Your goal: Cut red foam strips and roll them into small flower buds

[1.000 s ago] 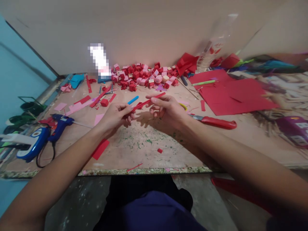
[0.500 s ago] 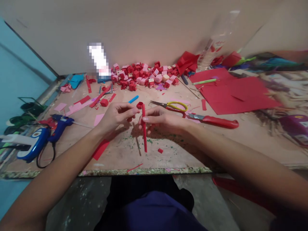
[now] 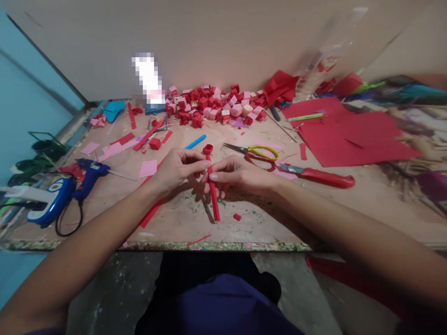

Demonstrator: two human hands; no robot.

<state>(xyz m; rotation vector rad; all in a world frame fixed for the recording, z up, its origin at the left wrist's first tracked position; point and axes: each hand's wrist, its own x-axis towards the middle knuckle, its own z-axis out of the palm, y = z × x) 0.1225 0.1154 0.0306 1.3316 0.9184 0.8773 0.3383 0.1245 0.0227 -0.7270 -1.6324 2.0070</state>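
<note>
Both of my hands pinch a long red paper strip [image 3: 213,197] above the middle of the worktable [image 3: 265,223]. The strip hangs almost straight down toward me, and its top end is curled into a small roll [image 3: 207,149]. My left hand [image 3: 178,167] grips the strip from the left near the roll with fingers closed. From the right, my right hand [image 3: 237,174] holds it just below with thumb and forefinger pressed together. Yellow-handled scissors [image 3: 256,153] lie right behind my right hand.
A red-handled knife [image 3: 314,176] lies right of the scissors. Red paper sheets [image 3: 349,135] cover the right side. A heap of small red and pink paper cubes [image 3: 213,108] sits by the wall. A blue glue gun [image 3: 85,172] and a blue stapler [image 3: 47,204] lie at left.
The strip swung from lying sideways between my hands to hanging down toward me, with its top end now rolled. My hands came closer together.
</note>
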